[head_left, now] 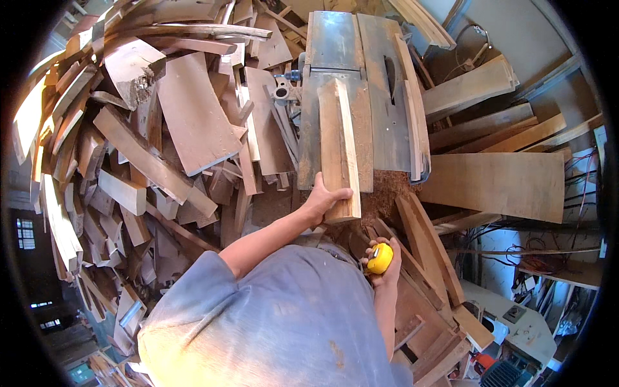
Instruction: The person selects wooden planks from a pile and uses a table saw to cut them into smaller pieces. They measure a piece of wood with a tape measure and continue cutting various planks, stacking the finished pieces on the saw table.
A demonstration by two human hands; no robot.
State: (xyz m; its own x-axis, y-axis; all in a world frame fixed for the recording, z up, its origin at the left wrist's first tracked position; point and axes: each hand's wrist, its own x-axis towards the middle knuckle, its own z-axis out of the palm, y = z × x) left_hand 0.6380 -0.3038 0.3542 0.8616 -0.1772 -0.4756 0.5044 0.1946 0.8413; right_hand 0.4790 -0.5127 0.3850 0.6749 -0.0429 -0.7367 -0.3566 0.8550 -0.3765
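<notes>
A long wooden beam (336,148) lies lengthwise on the metal bed of a woodworking machine (332,48), its near end jutting past the bed's front edge. My left hand (322,198) grips that near end, thumb over the top and fingers down the left side. In my right hand (389,264), held close to my body and right of the beam, is a yellow tape measure (380,258). The fingers wrap around its case, and no blade can be seen pulled out. A dark saw blade (390,79) stands in a slot of the machine's right half.
A wooden fence (412,103) runs along the machine's right side. Offcuts (122,192) and boards (193,113) pile up on the left. Wider planks (496,184) lie to the right, near cables (516,255). Sawdust (387,193) covers the machine's front edge. A motor (500,374) sits at lower right.
</notes>
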